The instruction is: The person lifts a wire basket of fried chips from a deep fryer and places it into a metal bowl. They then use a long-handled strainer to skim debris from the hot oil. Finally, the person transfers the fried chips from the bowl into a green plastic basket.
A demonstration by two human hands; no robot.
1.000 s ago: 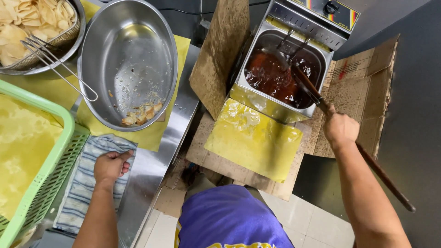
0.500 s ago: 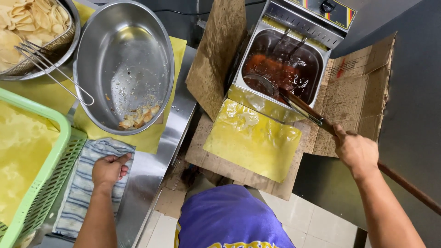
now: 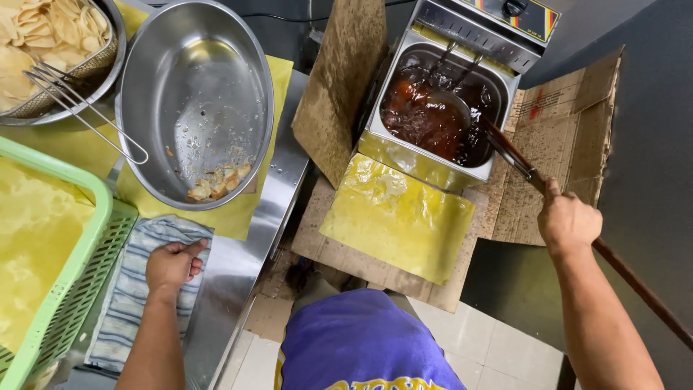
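My right hand (image 3: 570, 220) grips the long wooden handle of a skimmer ladle (image 3: 505, 148). Its head is dipped into the dark, bubbling oil of a steel electric fryer (image 3: 437, 115). My left hand (image 3: 173, 263) rests knuckles-down on a striped blue-grey cloth (image 3: 126, 296) on the steel counter. Just beyond it stands a large steel bowl (image 3: 195, 101) with a few fried crumbs at its near side.
A wire strainer of pale chips (image 3: 43, 43) sits at the top left. A green plastic basket (image 3: 68, 282) lined with oily yellow paper is at the left. Greasy cardboard (image 3: 346, 79) flanks the fryer, with yellow paper (image 3: 397, 217) in front of it.
My right hand has moved forward along the handle and the ladle head has swung to the middle of the oil. My left hand stays on the cloth.
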